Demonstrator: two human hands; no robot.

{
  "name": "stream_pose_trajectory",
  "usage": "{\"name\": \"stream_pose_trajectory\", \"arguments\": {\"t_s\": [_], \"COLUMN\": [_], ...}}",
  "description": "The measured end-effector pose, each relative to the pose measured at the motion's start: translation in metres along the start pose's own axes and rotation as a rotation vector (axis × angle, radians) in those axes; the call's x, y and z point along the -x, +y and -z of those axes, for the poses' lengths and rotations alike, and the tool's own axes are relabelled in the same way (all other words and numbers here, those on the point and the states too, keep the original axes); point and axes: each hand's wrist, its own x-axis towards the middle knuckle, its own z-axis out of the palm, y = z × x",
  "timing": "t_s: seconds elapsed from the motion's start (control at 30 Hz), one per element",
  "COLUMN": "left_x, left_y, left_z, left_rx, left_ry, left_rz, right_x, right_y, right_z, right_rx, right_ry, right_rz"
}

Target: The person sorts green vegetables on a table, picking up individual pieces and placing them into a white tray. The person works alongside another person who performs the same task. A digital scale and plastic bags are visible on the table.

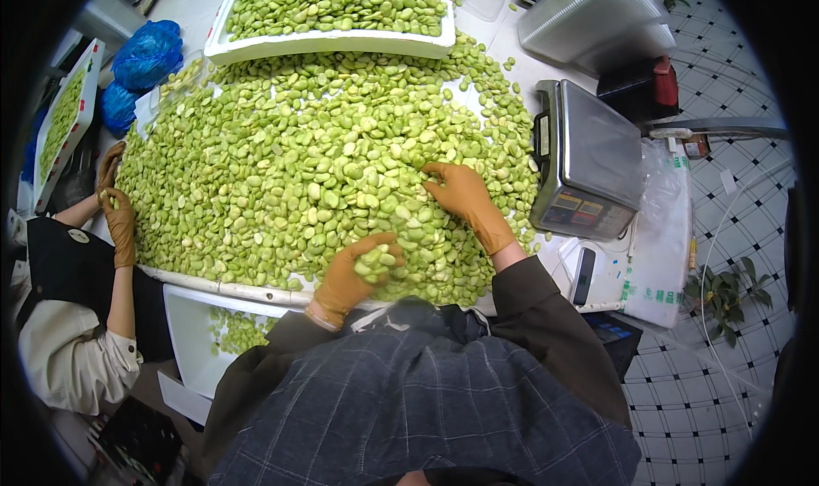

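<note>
A broad heap of shelled green broad beans (256,179) covers the white table. My left hand (350,275), in an orange-brown glove, is palm up near the table's front edge, its fingers curled round a handful of beans. Farther right, my right hand (462,198), gloved alike, rests at the heap with thumb and forefinger close to the beans; whether a bean is between them I cannot tell. Beans between my two hands look blurred. Behind the heap stands a white foam box (333,43) filled with beans.
On the right are a weighing scale (601,160), stacked clear plastic containers (595,25) and a phone (583,276). A co-worker's gloved hands (119,227) are at the heap's left end, near blue plastic bags (147,54). Below the table edge sits a white foam box (192,332) with beans.
</note>
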Motion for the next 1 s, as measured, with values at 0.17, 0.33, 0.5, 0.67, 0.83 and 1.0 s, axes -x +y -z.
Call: {"name": "stream_pose_trajectory", "arguments": {"t_s": [0.17,0.33,0.5,0.67,0.83,1.0], "left_x": [0.006,0.009,0.010,0.007,0.007,0.008], "left_y": [-0.010,-0.015,-0.014,-0.010,-0.010,-0.012], "left_z": [-0.009,-0.018,-0.016,-0.013,-0.015,-0.008], "left_rx": [0.261,-0.026,-0.065,0.118,0.141,0.119], "left_ry": [-0.133,-0.153,-0.145,-0.165,-0.011,-0.144], "left_rz": [0.176,0.091,0.091,0.143,0.163,0.070], "right_x": [0.009,0.021,0.029,0.021,0.022,0.017], "right_y": [-0.007,-0.010,-0.029,-0.066,-0.069,-0.059], "right_z": [0.000,0.014,0.016,-0.018,-0.025,-0.024], "right_rx": [-0.112,-0.760,-1.500,-0.553,-0.051,-0.356], "right_ry": [0.042,-0.072,-0.283,0.018,0.005,0.026], "right_rz": [-0.003,-0.103,-0.028,0.229,0.259,0.163]}}
